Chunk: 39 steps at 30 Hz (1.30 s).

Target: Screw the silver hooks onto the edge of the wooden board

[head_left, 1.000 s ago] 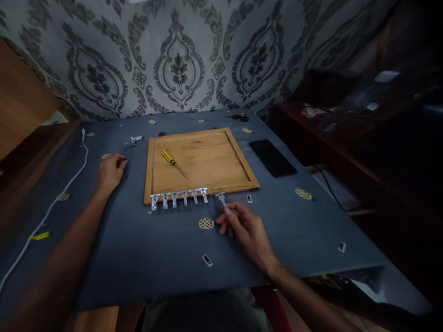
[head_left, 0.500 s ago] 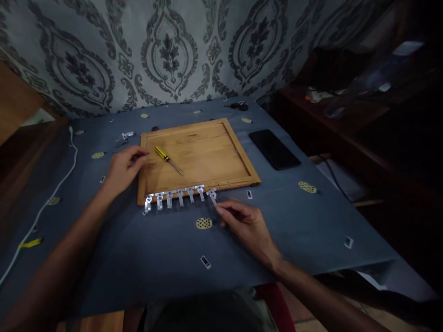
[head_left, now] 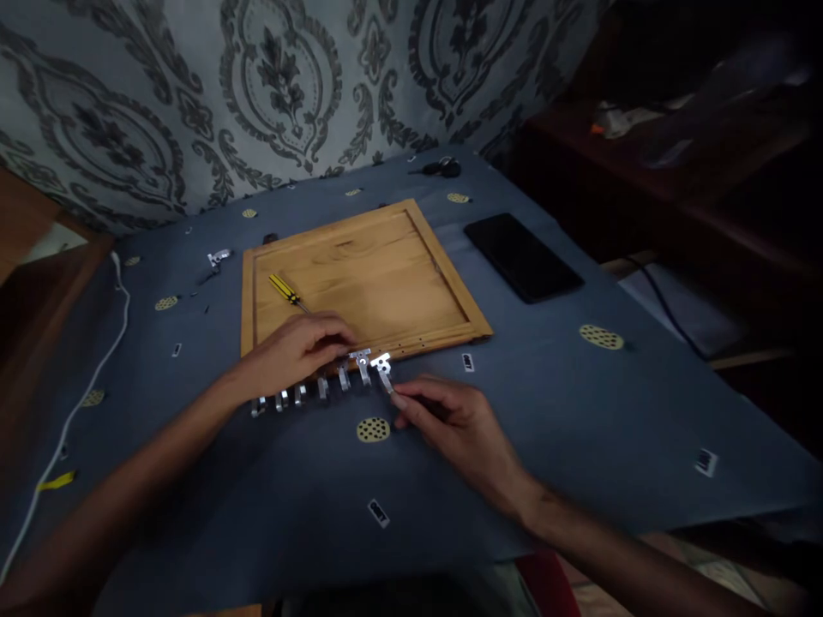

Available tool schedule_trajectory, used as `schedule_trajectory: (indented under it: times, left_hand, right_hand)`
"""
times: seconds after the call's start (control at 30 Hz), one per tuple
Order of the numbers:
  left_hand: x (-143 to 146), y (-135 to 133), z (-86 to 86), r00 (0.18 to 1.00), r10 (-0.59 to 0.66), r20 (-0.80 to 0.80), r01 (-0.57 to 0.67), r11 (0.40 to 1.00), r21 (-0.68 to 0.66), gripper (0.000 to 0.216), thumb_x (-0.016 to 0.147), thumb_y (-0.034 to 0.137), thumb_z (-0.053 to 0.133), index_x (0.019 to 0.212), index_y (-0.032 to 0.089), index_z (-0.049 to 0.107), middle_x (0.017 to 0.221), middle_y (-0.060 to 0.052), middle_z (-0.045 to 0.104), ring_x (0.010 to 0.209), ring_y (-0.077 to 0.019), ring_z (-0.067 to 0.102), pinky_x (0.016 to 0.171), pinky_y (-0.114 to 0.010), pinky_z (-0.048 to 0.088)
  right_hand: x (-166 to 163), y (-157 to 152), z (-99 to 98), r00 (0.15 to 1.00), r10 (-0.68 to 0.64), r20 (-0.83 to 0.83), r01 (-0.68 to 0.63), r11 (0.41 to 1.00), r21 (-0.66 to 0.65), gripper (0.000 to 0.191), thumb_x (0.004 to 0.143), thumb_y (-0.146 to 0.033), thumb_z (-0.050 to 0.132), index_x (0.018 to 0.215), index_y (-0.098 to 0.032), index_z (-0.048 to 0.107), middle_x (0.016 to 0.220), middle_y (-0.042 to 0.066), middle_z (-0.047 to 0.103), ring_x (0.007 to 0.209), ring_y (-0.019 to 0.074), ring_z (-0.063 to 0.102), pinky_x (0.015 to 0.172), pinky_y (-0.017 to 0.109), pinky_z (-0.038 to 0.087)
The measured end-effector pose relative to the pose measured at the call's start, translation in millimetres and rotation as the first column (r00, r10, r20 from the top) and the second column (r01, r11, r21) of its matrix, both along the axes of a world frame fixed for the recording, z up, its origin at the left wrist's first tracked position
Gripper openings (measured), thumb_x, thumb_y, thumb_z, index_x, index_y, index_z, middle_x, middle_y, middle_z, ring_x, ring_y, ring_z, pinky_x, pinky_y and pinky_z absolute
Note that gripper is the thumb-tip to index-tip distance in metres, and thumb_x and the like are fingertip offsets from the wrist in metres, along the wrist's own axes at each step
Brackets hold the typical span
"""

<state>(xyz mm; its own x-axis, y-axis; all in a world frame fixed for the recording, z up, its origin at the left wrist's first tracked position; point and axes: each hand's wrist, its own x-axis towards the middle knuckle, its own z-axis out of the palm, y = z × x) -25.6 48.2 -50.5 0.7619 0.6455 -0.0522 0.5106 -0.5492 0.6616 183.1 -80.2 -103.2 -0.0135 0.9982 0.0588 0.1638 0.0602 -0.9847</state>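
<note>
My right hand (head_left: 459,428) pinches the lower end of a small silver metal hook (head_left: 381,367), whose drilled plate lies at the front edge of a framed wooden board (head_left: 399,283). Over that edge bends my left hand (head_left: 305,347), thumb and fingertips together near the plates; anything between them is too small to make out. Several like metal hooks (head_left: 344,377) line the front edge to the left, their upper parts partly covered by this hand. A yellow-and-black screwdriver (head_left: 284,290) rests on the board, its shaft mostly hidden behind my left hand.
Beyond the board's left side lie more metal pieces (head_left: 219,257). A black phone (head_left: 522,257) is to the right, and keys (head_left: 443,167) lie at the back. A white cable (head_left: 103,364) runs down the left side of the blue tablecloth (head_left: 489,531).
My left hand has moved right and toward me, from the board's left edge to the row of hooks. The right hand still holds its hook at the front edge. The view has shifted slightly.
</note>
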Motion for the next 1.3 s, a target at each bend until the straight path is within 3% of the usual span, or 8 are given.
schedule_trajectory:
  times: [0.17,0.27,0.43,0.63,1.13,1.3]
  left_hand:
    - [6.2,3.0,-0.4,1.000,0.027,0.015,-0.024,0.983,-0.180,0.016,0.093,0.021,0.056,0.099,0.018,0.070,0.098,-0.003,0.075,0.090,-0.0140,0.069,0.082,-0.026,0.052]
    - [8.8,3.2,0.3,0.999,0.035,0.013,-0.031,0.975,-0.221,0.016,0.092,0.021,0.057,0.098,0.017,0.070,0.097,-0.003,0.075,0.090,-0.0142,0.070,0.081,-0.026,0.052]
    - [15.0,1.0,2.9,0.999,0.008,-0.053,-0.016,0.988,-0.151,0.017,0.092,0.018,0.055,0.097,0.017,0.071,0.092,-0.002,0.074,0.085,-0.0138,0.069,0.076,-0.025,0.050]
    - [23.2,0.8,1.2,0.995,0.016,-0.099,-0.021,0.999,-0.043,0.014,0.093,0.019,0.058,0.095,0.019,0.072,0.090,-0.001,0.073,0.084,-0.0140,0.067,0.076,-0.026,0.048]
    - [30.9,8.3,-2.5,0.998,0.017,-0.064,-0.026,0.990,-0.139,0.016,0.091,0.013,0.058,0.092,0.017,0.073,0.090,-0.001,0.075,0.083,-0.0134,0.068,0.078,-0.025,0.049]
    - [31.4,9.4,-2.6,0.996,0.000,-0.090,-0.013,0.990,-0.140,0.014,0.091,0.013,0.059,0.089,0.015,0.073,0.086,-0.001,0.075,0.081,-0.0129,0.067,0.075,-0.024,0.047]
  right_hand:
    - [2.8,6.0,0.7,0.998,0.062,-0.021,-0.064,0.995,-0.074,0.016,0.091,-0.029,0.062,0.087,-0.021,0.076,0.063,-0.001,0.071,0.057,0.0131,0.062,0.056,0.026,0.050]
    - [4.3,8.8,0.9,0.993,0.091,-0.072,-0.100,0.984,-0.148,0.017,0.091,-0.028,0.061,0.085,-0.020,0.076,0.061,-0.002,0.070,0.048,0.0105,0.054,0.045,0.023,0.043]
    - [5.5,12.0,2.5,0.985,0.103,-0.137,-0.132,0.966,-0.222,0.018,0.089,-0.029,0.062,0.085,-0.020,0.077,0.060,-0.002,0.070,0.042,0.0086,0.047,0.038,0.020,0.036]
    - [5.4,15.5,3.1,0.975,0.092,-0.204,-0.151,0.943,-0.296,0.016,0.086,-0.029,0.063,0.081,-0.020,0.075,0.060,-0.001,0.068,0.042,0.0080,0.048,0.038,0.019,0.037]
    - [6.2,15.9,3.0,0.967,0.056,-0.248,-0.125,0.955,-0.269,0.018,0.088,-0.031,0.063,0.078,-0.020,0.072,0.063,0.000,0.072,0.043,0.0087,0.053,0.043,0.021,0.044]
    - [5.1,19.4,6.4,0.973,0.057,-0.225,-0.129,0.939,-0.320,0.017,0.087,-0.031,0.063,0.078,-0.019,0.071,0.062,0.000,0.070,0.043,0.0084,0.052,0.043,0.021,0.043]
